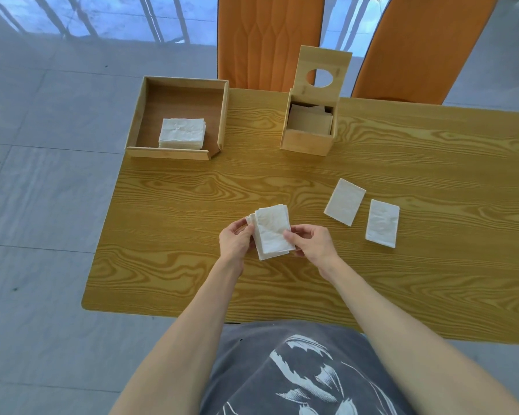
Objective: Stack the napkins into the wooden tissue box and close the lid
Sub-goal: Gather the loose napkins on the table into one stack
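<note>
A small stack of folded white napkins (271,230) is held between both hands above the table's middle. My left hand (235,241) grips its left edge and my right hand (310,242) pinches its right side. The wooden tissue box (307,139) stands at the back with napkins inside. Its lid (321,71), with an oval hole, is tipped up and open. Two single folded napkins (345,201) (382,223) lie flat on the table to the right of my hands.
An open wooden tray (138,115) at the table's back left corner holds another stack of white napkins (182,133). Two orange chairs (268,37) stand behind the wooden table (192,280). The table's left edge is close to the tray.
</note>
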Tool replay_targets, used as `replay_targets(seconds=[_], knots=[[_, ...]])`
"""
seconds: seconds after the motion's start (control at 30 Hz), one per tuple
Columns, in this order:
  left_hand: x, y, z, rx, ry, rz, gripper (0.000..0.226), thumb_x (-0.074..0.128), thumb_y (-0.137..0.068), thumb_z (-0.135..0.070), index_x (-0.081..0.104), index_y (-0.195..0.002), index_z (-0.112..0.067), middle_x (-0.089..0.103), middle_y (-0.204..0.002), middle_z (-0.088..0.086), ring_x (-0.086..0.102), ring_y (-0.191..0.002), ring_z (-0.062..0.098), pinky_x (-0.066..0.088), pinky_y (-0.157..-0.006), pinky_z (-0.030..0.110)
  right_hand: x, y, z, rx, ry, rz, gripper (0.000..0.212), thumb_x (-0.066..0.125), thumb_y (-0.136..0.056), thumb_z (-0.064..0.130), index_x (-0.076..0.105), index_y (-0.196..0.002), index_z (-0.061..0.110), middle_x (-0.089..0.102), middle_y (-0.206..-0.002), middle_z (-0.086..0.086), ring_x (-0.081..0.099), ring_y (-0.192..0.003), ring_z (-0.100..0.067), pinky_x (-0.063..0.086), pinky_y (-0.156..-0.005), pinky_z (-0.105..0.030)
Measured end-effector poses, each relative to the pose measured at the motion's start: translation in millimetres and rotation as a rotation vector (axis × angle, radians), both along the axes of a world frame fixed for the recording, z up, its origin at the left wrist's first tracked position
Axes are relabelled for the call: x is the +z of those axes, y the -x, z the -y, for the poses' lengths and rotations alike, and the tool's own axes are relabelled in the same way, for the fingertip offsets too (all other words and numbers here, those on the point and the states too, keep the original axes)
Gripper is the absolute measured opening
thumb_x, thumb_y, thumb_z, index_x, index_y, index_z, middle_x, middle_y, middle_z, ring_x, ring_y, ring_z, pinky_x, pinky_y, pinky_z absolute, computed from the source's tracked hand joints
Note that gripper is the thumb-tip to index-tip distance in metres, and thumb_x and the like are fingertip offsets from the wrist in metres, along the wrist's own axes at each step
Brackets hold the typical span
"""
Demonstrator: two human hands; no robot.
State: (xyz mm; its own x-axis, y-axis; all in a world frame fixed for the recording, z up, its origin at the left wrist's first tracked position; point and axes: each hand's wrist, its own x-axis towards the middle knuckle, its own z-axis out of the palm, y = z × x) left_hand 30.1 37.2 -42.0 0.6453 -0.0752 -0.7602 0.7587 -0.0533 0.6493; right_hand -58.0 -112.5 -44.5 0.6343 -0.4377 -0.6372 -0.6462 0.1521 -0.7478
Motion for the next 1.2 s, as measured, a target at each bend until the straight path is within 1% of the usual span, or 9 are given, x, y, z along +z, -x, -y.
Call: replay_targets(seconds=[0.13,0.2,0.33,0.4,0.57,0.77,0.9,1.07,1.2], knots=[[-1,3,0,-0.002,0.005,0.032,0.017,0.061,-0.096,-0.025,0.070,-0.102,-0.013,0.074,-0.106,0.012,0.070,-0.103,0.029,0.057,-0.092,0.047,-1,0,-5,0.020,0.077,-0.035,0.017,0.078,-0.085,0.022,0.074,-0.100,0.014,0.076,-0.094,-0.006,0.069,-0.079,-0.015,0.056,-0.058,-0.027],[-1,5,-1,0.000,0.004,0.036,0.014,0.064,-0.094,-0.026,0.069,-0.101,-0.015,0.074,-0.107,0.012,0.070,-0.104,0.029,0.056,-0.093,0.048,-2,-1,-7,0.037,0.157,-0.070,0.021,0.079,-0.084,0.025,0.075,-0.102,0.014,0.076,-0.094,-0.003,0.068,-0.077,-0.013,0.054,-0.057,-0.024],[1,7,-1,0.010,0.027,0.047,0.030,0.072,-0.088,-0.011,0.063,-0.116,-0.007,0.073,-0.106,0.009,0.070,-0.102,0.024,0.055,-0.096,0.043,-1,-4,-12,0.139,0.406,-0.134,0.027,0.077,-0.083,0.035,0.078,-0.104,0.018,0.076,-0.098,0.004,0.069,-0.089,-0.013,0.057,-0.076,-0.031],[1,8,0,0.001,0.024,0.061,0.032,0.073,-0.086,-0.005,0.061,-0.116,-0.008,0.071,-0.106,0.007,0.069,-0.105,0.024,0.055,-0.096,0.041,2,-6,-14,0.137,0.438,-0.154,0.025,0.077,-0.084,0.036,0.078,-0.102,0.019,0.076,-0.097,0.004,0.069,-0.090,-0.015,0.056,-0.077,-0.033],[0,12,0,-0.008,0.019,0.098,0.040,0.074,-0.084,-0.001,0.060,-0.120,-0.008,0.071,-0.112,0.012,0.069,-0.100,0.022,0.056,-0.077,0.025,4,-7,-17,0.152,0.514,-0.180,0.022,0.077,-0.084,0.036,0.076,-0.099,0.020,0.075,-0.095,0.004,0.068,-0.090,-0.016,0.056,-0.076,-0.034],[0,13,4,-0.001,-0.048,0.107,0.040,0.073,-0.085,-0.003,0.060,-0.122,-0.011,0.070,-0.112,0.006,0.068,-0.094,0.015,0.049,-0.067,0.016,4,-8,-14,0.163,0.532,-0.184,0.026,0.073,-0.086,0.040,0.076,-0.100,0.019,0.075,-0.097,0.004,0.068,-0.092,-0.017,0.056,-0.075,-0.034],[-2,12,4,-0.016,-0.070,0.106,0.042,0.073,-0.086,-0.004,0.059,-0.125,-0.009,0.069,-0.114,0.005,0.065,-0.089,0.009,0.046,-0.065,0.013,12,-10,8,-0.032,0.614,-0.288,0.030,0.062,-0.094,0.042,0.073,-0.106,0.017,0.074,-0.104,-0.002,0.067,-0.096,-0.023,0.046,-0.069,-0.029],[-3,10,4,-0.024,-0.083,0.101,0.042,0.073,-0.086,-0.005,0.059,-0.125,-0.010,0.068,-0.113,0.004,0.064,-0.094,0.012,0.044,-0.065,0.013,17,-15,42,-0.299,0.610,-0.380,0.036,0.055,-0.099,0.039,0.056,-0.128,0.017,0.066,-0.123,-0.007,0.062,-0.113,-0.029,0.048,-0.090,-0.039],[-2,10,4,-0.036,-0.089,0.100,0.041,0.073,-0.086,-0.006,0.059,-0.125,-0.010,0.068,-0.113,0.004,0.064,-0.090,0.009,0.043,-0.063,0.012,16,-21,52,-0.314,0.570,-0.454,0.053,0.050,-0.100,0.041,0.039,-0.145,0.014,0.043,-0.147,-0.014,0.051,-0.129,-0.035,0.041,-0.102,-0.046]])
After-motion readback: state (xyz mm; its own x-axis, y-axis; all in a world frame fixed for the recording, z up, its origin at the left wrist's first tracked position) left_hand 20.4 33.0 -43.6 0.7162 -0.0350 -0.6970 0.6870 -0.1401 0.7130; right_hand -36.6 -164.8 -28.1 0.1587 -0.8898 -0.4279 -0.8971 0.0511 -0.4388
